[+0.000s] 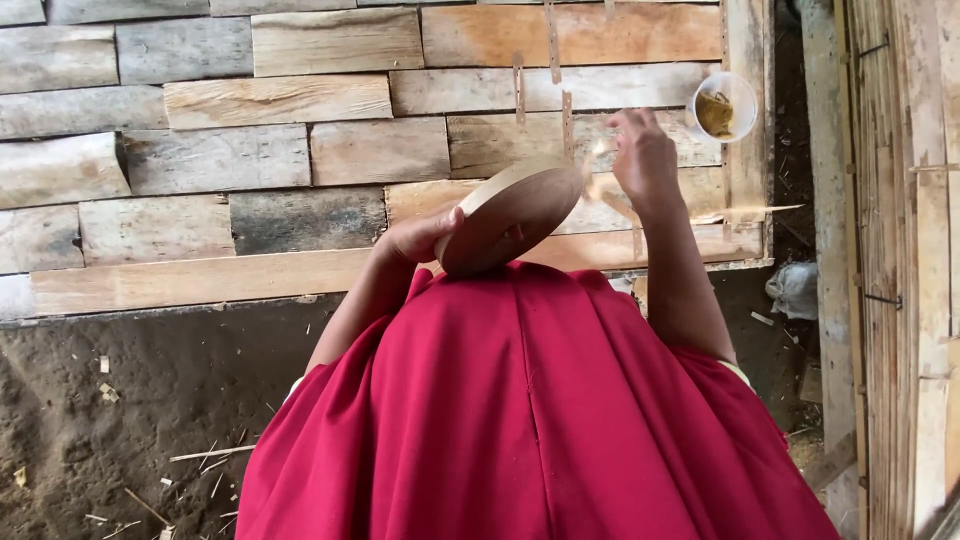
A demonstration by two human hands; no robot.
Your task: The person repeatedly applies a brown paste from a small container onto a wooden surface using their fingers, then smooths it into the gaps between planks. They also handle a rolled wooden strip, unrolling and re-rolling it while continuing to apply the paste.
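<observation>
platform: rough wooden planks (250, 150), laid in uneven rows
on platform: small clear cup (724, 106) with brownish contents, near its right edge
ground: bare dirt (130, 400) below the planks
on ground: scattered wood splinters (210, 453), pale crumpled bag (795, 288)

Open space above the plank platform (250, 150); only the plastic cup (724, 106) stands rightward.

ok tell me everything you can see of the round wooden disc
The disc is round, flat and looks like smooth tan-brown wood, with a paler rim along its upper edge. It is held tilted, its broad face turned down toward the camera, above the red cloth. The left hand grips its lower left edge, thumb on the face. The right hand is raised just beside its upper right edge; blur hides whether it touches. Behind it lie wooden planks.
</observation>
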